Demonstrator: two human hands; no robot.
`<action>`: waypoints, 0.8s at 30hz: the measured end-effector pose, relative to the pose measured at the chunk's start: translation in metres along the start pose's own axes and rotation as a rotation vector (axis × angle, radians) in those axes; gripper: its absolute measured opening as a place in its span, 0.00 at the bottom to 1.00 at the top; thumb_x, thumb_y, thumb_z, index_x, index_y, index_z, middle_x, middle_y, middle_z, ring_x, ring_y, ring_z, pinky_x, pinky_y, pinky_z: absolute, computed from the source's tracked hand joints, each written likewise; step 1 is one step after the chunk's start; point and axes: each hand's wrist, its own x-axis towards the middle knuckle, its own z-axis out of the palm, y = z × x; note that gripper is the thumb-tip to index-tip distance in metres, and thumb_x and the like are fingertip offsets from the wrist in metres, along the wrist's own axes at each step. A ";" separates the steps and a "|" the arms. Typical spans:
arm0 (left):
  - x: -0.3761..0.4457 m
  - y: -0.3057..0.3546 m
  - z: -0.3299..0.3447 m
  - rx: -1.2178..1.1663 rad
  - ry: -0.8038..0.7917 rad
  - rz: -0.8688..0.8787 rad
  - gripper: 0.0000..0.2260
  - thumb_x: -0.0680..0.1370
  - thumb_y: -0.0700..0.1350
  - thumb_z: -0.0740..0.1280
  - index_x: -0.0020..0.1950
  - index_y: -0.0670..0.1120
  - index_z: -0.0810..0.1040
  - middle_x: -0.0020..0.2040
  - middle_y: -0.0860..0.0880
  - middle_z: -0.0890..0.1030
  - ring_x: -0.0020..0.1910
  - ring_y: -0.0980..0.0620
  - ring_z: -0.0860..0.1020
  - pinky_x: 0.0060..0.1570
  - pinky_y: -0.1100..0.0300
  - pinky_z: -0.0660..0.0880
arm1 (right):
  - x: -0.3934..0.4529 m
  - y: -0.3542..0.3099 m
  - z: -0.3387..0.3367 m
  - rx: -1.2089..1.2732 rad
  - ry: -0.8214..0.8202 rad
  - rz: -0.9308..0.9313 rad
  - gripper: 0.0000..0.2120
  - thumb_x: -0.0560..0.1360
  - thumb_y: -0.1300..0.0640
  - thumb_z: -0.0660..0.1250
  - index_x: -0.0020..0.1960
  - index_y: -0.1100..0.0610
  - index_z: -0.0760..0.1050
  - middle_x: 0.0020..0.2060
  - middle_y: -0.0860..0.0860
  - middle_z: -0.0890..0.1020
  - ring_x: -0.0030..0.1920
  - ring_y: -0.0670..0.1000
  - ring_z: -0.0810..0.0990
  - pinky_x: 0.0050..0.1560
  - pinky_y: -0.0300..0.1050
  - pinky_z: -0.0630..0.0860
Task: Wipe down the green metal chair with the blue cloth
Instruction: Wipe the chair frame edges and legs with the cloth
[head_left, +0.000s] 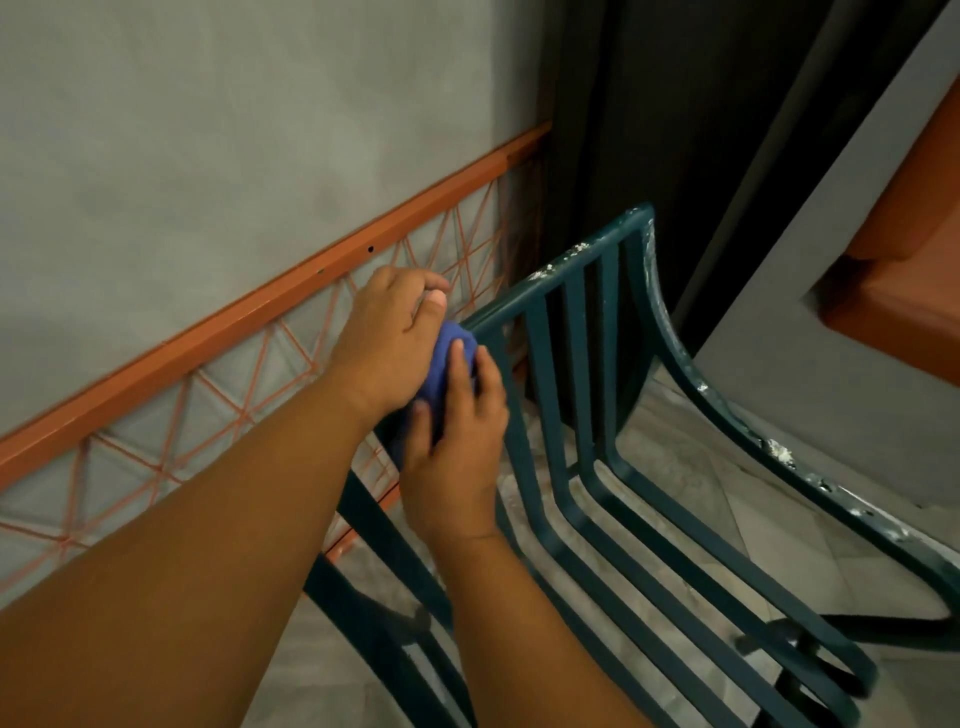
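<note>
The green metal chair (582, 395) fills the lower right, its slatted back and seat facing me, with white specks along the top rail and the right side rail. A blue cloth (451, 358) is bunched over the left end of the top rail. My left hand (387, 338) grips the cloth from above and the left. My right hand (457, 441) holds the cloth from below, with its fingers laid over it. Most of the cloth is hidden between the two hands.
An orange metal frame (249, 317) with a thin wire lattice runs along the grey wall just behind the chair's left side. A dark curtain (649, 130) hangs behind the chair. At the right stands a grey table edge with an orange surface (904, 249). The floor is pale tile.
</note>
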 end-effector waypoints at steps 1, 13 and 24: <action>0.006 0.002 0.002 -0.009 -0.002 0.000 0.11 0.81 0.43 0.58 0.59 0.44 0.76 0.59 0.44 0.72 0.59 0.50 0.72 0.59 0.62 0.66 | -0.002 0.006 0.005 -0.069 -0.027 -0.019 0.30 0.79 0.54 0.60 0.77 0.47 0.52 0.76 0.50 0.53 0.72 0.49 0.56 0.68 0.37 0.57; 0.054 0.018 0.043 -0.016 -0.071 -0.028 0.12 0.81 0.45 0.57 0.61 0.47 0.75 0.59 0.47 0.71 0.60 0.50 0.70 0.56 0.61 0.65 | 0.040 0.050 -0.053 0.466 0.166 0.739 0.10 0.74 0.62 0.66 0.41 0.47 0.78 0.39 0.48 0.83 0.40 0.48 0.82 0.38 0.40 0.77; 0.051 0.015 0.050 0.097 0.075 -0.102 0.14 0.80 0.43 0.55 0.63 0.42 0.72 0.61 0.42 0.72 0.59 0.46 0.71 0.58 0.55 0.68 | 0.133 0.007 -0.065 -0.356 -0.003 -0.281 0.18 0.78 0.56 0.62 0.67 0.52 0.73 0.69 0.50 0.72 0.72 0.51 0.64 0.74 0.52 0.56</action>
